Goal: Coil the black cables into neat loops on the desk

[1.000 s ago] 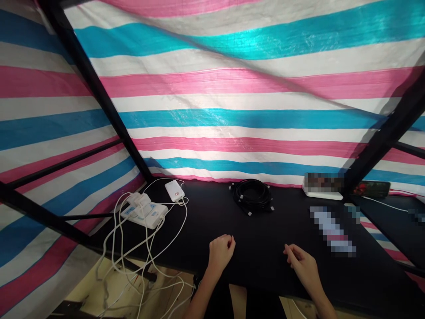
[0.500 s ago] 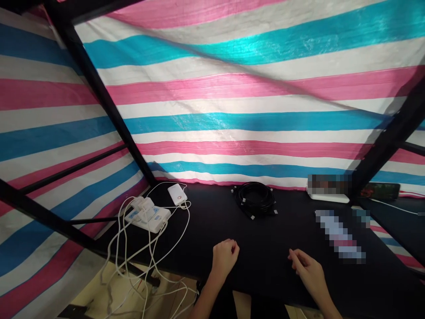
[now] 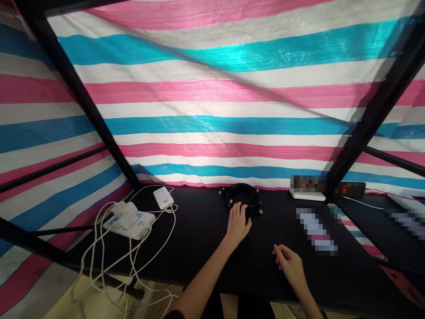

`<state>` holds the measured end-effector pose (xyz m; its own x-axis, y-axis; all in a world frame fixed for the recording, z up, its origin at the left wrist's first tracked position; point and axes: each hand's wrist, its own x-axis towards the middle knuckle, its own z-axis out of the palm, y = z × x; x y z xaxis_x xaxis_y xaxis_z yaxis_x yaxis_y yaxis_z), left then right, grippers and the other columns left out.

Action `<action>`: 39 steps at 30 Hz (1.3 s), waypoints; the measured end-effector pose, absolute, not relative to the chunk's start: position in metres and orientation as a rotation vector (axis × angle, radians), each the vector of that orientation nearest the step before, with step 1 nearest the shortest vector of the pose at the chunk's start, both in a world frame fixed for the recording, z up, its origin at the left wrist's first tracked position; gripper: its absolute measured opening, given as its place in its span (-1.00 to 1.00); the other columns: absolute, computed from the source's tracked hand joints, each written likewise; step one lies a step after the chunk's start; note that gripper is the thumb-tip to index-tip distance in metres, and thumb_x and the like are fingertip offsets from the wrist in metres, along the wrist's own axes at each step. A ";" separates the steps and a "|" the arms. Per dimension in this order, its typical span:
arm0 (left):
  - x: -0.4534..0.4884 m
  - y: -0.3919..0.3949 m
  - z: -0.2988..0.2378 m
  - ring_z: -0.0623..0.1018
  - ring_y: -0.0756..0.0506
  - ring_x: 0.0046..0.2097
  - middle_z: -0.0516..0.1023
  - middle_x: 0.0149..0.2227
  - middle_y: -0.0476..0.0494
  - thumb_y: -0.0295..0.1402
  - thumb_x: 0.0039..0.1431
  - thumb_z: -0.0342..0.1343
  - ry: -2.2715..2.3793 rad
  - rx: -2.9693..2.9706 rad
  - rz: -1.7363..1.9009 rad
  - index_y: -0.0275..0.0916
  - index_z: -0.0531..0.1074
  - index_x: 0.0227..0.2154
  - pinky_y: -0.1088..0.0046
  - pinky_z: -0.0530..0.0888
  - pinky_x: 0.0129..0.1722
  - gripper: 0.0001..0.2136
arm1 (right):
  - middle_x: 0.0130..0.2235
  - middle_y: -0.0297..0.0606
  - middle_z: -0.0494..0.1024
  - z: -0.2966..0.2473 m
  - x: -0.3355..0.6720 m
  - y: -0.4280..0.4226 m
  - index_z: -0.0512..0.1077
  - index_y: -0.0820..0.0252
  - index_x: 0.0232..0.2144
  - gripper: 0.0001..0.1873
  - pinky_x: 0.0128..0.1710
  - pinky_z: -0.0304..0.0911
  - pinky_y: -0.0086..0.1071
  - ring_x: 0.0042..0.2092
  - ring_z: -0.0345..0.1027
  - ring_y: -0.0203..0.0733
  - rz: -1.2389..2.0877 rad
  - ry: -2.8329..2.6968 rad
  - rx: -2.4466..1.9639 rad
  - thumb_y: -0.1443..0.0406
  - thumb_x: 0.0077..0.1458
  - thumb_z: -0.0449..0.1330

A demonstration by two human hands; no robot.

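Note:
A coil of black cables (image 3: 244, 195) lies at the back of the black table (image 3: 199, 239). My left hand (image 3: 238, 221) is stretched forward, fingers extended and apart, with its fingertips at the near edge of the coil. It holds nothing. My right hand (image 3: 289, 262) rests low over the table to the right, fingers loosely curled with thumb and forefinger close together. I see nothing in it.
A white power strip (image 3: 129, 219) with plugs and white cords hangs over the table's left edge, beside a white power bank (image 3: 163, 197). A white box (image 3: 307, 193) and blurred items lie at right. Black frame posts and a striped tarp enclose the space.
My left hand opened from a loose fist and reached forward to the black cable coil. My right hand stayed about where it was. The view shifted slightly.

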<state>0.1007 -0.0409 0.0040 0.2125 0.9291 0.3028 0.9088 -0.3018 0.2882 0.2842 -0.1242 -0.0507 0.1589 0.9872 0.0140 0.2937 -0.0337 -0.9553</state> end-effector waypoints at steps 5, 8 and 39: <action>0.112 0.003 -0.010 0.32 -0.27 0.16 0.41 0.03 -0.40 -0.28 0.22 -0.07 1.723 2.622 0.561 -0.45 0.20 0.10 0.13 0.16 0.20 -0.55 | -0.70 -0.42 0.24 -0.052 0.285 -0.118 0.38 0.19 -0.62 -0.48 -0.69 0.06 -0.48 -0.67 0.14 -0.33 0.907 -1.263 -1.507 -0.11 0.01 0.06; 0.102 0.009 -0.021 0.42 -0.23 0.05 0.48 -0.06 -0.33 -0.31 0.25 -0.12 1.748 2.629 0.557 -0.37 0.26 0.06 0.11 0.19 0.18 -0.62 | -0.71 -0.42 0.25 -0.051 0.286 -0.115 0.37 0.19 -0.63 -0.49 -0.70 0.07 -0.49 -0.67 0.15 -0.33 0.884 -1.269 -1.522 -0.10 0.01 0.06; -0.064 -0.018 -0.002 0.44 -0.23 -0.06 0.51 -0.16 -0.30 -0.33 0.19 -0.02 2.401 2.140 0.476 -0.34 0.40 -0.07 0.23 0.23 0.05 -0.71 | -0.71 -0.40 0.26 -0.046 0.287 -0.117 0.36 0.19 -0.65 -0.52 -0.67 0.08 -0.47 -0.68 0.15 -0.33 0.900 -1.252 -1.530 -0.08 -0.03 0.08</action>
<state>-0.0638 -0.0179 -0.0021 -0.1301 0.9533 0.2727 0.9852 0.0933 0.1437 0.2867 -0.1173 -0.0461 0.2111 0.9773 0.0183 0.2937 -0.0455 -0.9548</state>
